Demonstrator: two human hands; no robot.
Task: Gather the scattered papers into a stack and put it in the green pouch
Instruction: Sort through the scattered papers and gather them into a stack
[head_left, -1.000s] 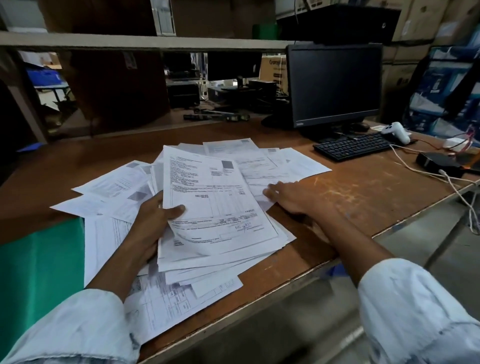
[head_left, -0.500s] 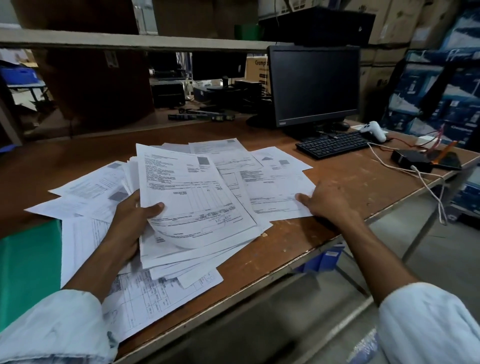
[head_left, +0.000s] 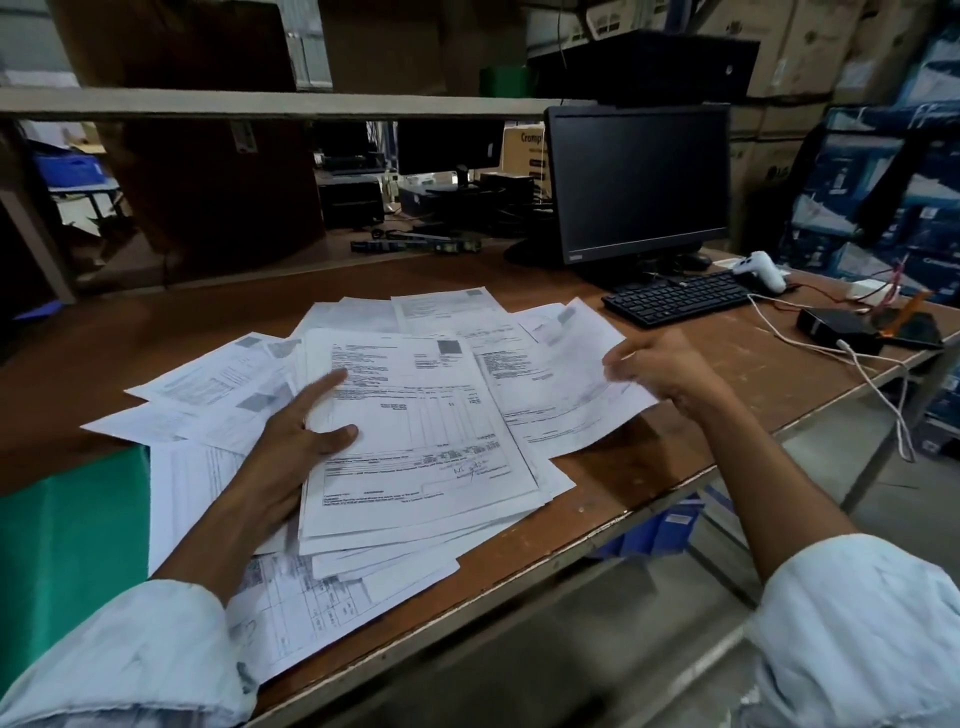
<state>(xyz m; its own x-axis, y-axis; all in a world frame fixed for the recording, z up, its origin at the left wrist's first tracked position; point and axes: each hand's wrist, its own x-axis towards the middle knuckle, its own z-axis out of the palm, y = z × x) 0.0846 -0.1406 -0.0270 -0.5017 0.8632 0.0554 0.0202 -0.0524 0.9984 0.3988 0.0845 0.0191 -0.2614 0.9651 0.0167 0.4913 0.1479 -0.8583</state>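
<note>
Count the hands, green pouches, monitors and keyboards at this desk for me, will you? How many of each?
Hands: 2, the left hand and the right hand, both holding papers
Green pouch: 1
Monitor: 1
Keyboard: 1
Total: 5
The papers overlap too much to count.

A stockroom or warehouse office: a worn wooden desk (head_left: 675, 441) carrying a monitor (head_left: 641, 176), a keyboard (head_left: 675, 299) and printed invoices (head_left: 415, 415), with brown cardboard cartons (head_left: 795, 47) and blue product boxes (head_left: 883, 208) stacked high behind and beside it.
</note>
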